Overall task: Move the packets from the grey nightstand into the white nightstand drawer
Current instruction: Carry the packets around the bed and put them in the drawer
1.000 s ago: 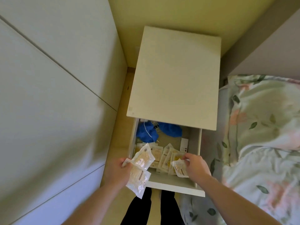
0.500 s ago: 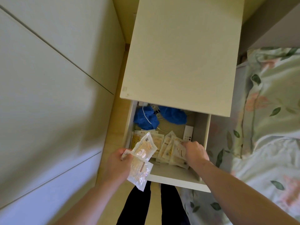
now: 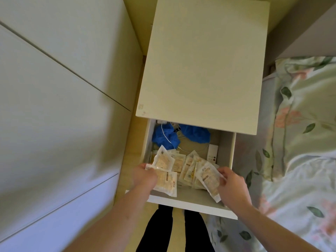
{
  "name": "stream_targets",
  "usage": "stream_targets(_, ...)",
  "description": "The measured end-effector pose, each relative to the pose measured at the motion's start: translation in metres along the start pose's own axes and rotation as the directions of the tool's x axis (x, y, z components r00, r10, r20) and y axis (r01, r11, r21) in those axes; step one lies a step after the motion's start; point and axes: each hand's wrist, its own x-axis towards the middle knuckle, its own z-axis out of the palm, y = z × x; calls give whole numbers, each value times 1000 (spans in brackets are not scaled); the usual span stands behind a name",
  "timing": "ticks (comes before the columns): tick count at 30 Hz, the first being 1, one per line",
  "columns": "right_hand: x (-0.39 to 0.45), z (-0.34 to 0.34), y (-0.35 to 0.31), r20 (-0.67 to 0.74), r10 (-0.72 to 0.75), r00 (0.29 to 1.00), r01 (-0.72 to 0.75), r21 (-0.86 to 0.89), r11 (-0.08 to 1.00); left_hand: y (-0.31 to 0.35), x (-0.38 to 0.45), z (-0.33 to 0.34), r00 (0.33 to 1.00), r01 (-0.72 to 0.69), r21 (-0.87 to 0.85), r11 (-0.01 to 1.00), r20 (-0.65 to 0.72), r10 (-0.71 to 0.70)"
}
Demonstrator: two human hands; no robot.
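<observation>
The white nightstand (image 3: 201,70) has its top drawer (image 3: 190,204) pulled out toward me. Several clear packets with beige contents (image 3: 189,166) lie in the drawer's front half. My left hand (image 3: 144,176) grips a small bunch of packets (image 3: 165,171) over the drawer's front left corner. My right hand (image 3: 231,186) pinches one packet (image 3: 209,179) at the drawer's front right, its lower end over the front panel. The grey nightstand is not in view.
Blue cloth (image 3: 174,136), a white cable (image 3: 183,150) and a small white remote (image 3: 212,153) fill the back of the drawer. White wardrobe doors (image 3: 54,106) stand close on the left. A bed with floral bedding (image 3: 300,142) lies on the right. My legs (image 3: 174,231) stand below the drawer.
My left hand has moved its packets in over the drawer. My right hand, which reached among the packets lying in the drawer, now holds one at the front right.
</observation>
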Motion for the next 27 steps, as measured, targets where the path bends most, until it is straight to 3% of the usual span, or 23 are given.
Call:
stream_targets(4,0,6,1,18,18,1000,-19,91,996,0,14,15,996,-38,153,987,-76,50)
stream_targets(13,12,18,-6,11,43,999,-44,211,977,-4,24,23,997,-16,523,852,-54,51)
stream_targets(20,28,14,-12,42,48,998,-53,127,990,-10,21,15,981,-133,607,783,-35,193)
stream_targets(23,39,16,-21,104,17,994,-17,4,1000,-4,18,12,907,-363,684,633,104,408)
stream_targets(27,54,25,-26,146,-9,989,35,-176,984,17,26,11,711,-638,706,308,386,588)
